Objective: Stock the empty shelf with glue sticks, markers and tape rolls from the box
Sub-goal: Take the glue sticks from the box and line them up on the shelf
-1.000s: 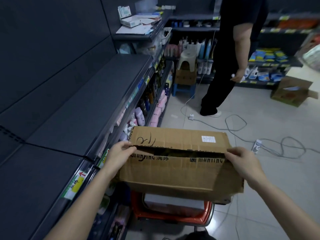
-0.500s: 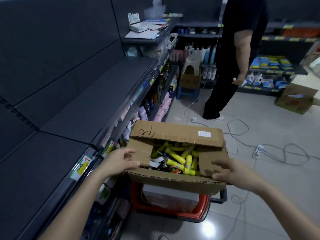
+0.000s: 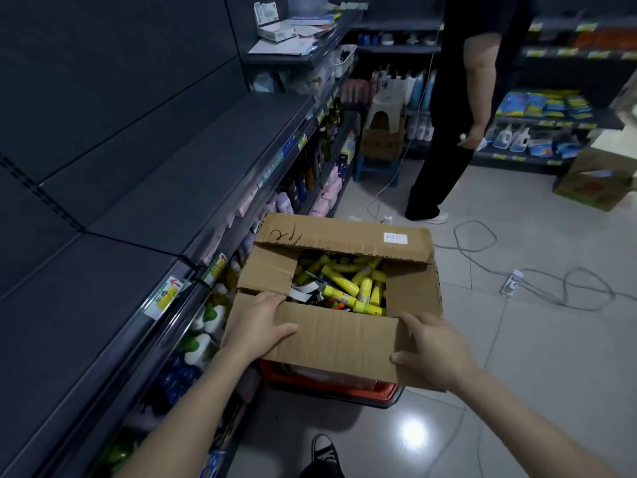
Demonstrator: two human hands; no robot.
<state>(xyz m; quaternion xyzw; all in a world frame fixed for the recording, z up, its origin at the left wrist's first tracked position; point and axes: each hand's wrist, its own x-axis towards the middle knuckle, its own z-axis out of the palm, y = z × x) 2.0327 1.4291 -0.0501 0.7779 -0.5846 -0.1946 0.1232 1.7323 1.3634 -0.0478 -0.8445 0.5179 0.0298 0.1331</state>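
At centre frame the open box (image 3: 412, 291) sits on a red basket (image 3: 324, 385), with yellow glue sticks (image 3: 344, 282) heaped inside. The left hand (image 3: 258, 326) and right hand (image 3: 435, 350) each grasp an end of its near flap (image 3: 339, 338), which is folded outward. The dark shelf (image 3: 86, 305) runs along the left.

Black marker scrawl (image 3: 285, 235) on the far flap of the box (image 3: 344, 232): a couple of loopy strokes, maybe digits, can't call them. At the right end of that flap sits a white sticker (image 3: 395, 238), its print far too small to read. Along the front rail of the shelf (image 3: 86, 298), a white-and-yellow tag (image 3: 165, 296) shows a red arrow over blurred dark characters, a second tag (image 3: 214, 269) carries another red arrow, and the yellow price strips (image 3: 565, 51) at the back are unreadable.
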